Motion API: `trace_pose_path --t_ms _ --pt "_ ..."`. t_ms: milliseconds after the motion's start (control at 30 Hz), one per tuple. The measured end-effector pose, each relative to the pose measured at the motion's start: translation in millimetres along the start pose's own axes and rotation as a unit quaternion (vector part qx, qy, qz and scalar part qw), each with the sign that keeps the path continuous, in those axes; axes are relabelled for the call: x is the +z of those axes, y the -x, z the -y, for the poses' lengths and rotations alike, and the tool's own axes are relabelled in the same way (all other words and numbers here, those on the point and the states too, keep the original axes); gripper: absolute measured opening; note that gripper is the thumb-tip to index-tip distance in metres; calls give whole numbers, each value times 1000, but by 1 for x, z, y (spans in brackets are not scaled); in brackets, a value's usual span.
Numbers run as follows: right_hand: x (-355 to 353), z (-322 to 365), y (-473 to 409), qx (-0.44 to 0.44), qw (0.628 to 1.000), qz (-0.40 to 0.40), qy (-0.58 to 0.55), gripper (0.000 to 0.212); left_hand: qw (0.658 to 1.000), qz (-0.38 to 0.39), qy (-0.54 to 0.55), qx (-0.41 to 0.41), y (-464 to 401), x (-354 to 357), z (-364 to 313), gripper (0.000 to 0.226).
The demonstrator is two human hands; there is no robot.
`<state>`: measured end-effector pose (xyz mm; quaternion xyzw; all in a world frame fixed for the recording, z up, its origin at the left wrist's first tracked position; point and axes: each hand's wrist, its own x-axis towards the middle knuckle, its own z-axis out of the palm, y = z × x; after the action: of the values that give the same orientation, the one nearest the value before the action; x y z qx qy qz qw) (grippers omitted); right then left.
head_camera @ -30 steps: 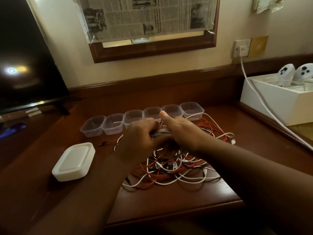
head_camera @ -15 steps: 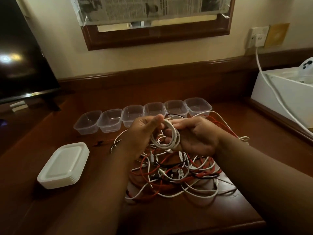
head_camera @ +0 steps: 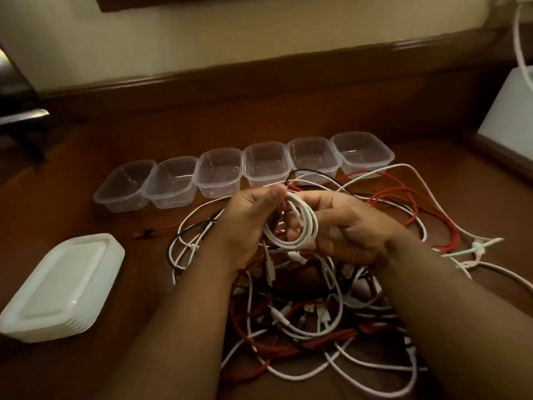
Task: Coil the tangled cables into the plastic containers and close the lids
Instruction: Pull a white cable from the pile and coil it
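- Currently, I see both hands raised above the desk (head_camera: 86, 220), held close together over the cable pile (head_camera: 311, 307).
- Left hand (head_camera: 248, 223): grip closed on the left side of a white coil (head_camera: 291, 223), thumb lying across the top of the loops.
- Right hand (head_camera: 346, 226): grip closed on the right side of the same coil, with fingers (head_camera: 294, 229) passing through the loop opening.
- Coil: several turns of white cable, held upright between the two hands, above the pile and clear of the desk. One loose end hangs from its lower edge down toward the pile.
- Pile: red, white and black cables, tangled, lying on the desk under and in front of the hands. Strands spread to the right, and some touch the front of the rightmost containers.
- Containers (head_camera: 219, 171): six clear tubs in one row behind the pile, side by side and touching, all open. I see no cable inside any of them.
- Lids (head_camera: 62, 287): one white stack on the desk at left, well apart from the pile and in front of the leftmost tub.
- White box (head_camera: 507, 111): at the right edge of the view, with a white cord (head_camera: 519, 39) running down the wall to it.
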<state>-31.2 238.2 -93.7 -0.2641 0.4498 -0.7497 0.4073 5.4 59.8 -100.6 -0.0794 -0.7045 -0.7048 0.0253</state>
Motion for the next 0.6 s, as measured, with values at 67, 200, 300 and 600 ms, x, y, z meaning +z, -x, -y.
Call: trace_pose_path --t_ms 67,200,300,600 --pt "5 6 1 0 991 -69 117 28 999 -15 -34 4 -1 -2 1 38" --pt "13 -1 9 -92 889 -214 395 30 992 -22 -120 22 2 1 2 67" --pt "15 -11 13 -136 858 -197 455 36 987 -37 -147 46 7 5 -1 67" --pt "10 -14 9 -122 744 -172 634 29 984 -95 -146 35 22 13 -11 84"
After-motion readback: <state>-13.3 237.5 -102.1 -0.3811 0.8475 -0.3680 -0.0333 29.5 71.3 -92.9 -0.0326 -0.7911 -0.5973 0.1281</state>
